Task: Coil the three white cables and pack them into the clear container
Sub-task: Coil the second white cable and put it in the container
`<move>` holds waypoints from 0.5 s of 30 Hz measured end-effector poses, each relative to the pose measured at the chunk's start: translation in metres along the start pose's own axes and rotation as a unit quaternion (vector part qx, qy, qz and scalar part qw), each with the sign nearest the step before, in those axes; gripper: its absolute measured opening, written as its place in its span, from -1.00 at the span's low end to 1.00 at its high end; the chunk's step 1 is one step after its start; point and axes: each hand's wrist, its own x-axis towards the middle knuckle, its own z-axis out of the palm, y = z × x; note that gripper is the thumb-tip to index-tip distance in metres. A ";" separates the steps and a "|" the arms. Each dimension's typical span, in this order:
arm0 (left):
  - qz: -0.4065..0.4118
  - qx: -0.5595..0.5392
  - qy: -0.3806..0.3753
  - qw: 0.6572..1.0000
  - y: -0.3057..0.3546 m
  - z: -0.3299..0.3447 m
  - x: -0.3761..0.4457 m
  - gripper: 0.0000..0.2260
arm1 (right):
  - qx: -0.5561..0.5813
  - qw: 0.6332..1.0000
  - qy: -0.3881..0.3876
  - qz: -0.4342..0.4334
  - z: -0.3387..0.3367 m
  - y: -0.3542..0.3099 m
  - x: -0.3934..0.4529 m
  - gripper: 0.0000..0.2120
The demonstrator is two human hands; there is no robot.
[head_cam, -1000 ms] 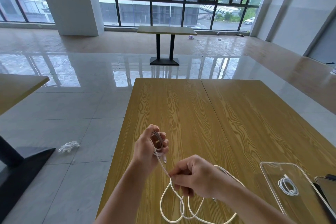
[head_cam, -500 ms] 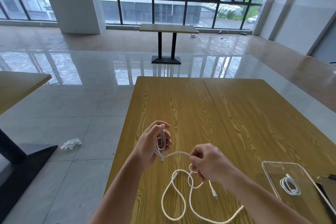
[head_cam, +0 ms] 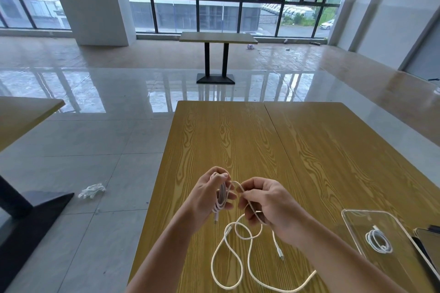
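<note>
Wood-grain table (head_cam: 321, 150) fills the near view, with a glossy tiled floor beyond. Since a moment ago the right hand (head_cam: 269, 204) has swung up close to the left hand (head_cam: 212, 194), laying another turn of the white cable (head_cam: 247, 245) onto the coil gripped in the left; the right pinches the strand. Loose loops remain on the table, so winding is unfinished. To the right, the clear container (head_cam: 352, 223) holds one coiled cable (head_cam: 379, 241).

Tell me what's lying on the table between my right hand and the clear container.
Bare wood, in the head view: between the right hand and clear container, nothing. The loose cable lies nearer you.
</note>
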 end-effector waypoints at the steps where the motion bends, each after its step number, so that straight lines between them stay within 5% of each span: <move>1: 0.004 0.007 -0.004 1.000 -0.001 0.001 0.000 -0.85 | 0.015 1.000 0.002 -0.006 -0.001 0.000 0.000 -0.85; 8: 0.021 -0.059 -0.030 0.998 -0.005 0.013 -0.002 -0.74 | 0.004 0.999 0.005 -0.036 0.008 0.002 -0.007 -0.90; 15: 0.025 -0.104 -0.029 0.994 -0.001 0.022 -0.004 -0.72 | -0.149 0.984 0.016 -0.100 0.014 0.009 -0.005 -0.88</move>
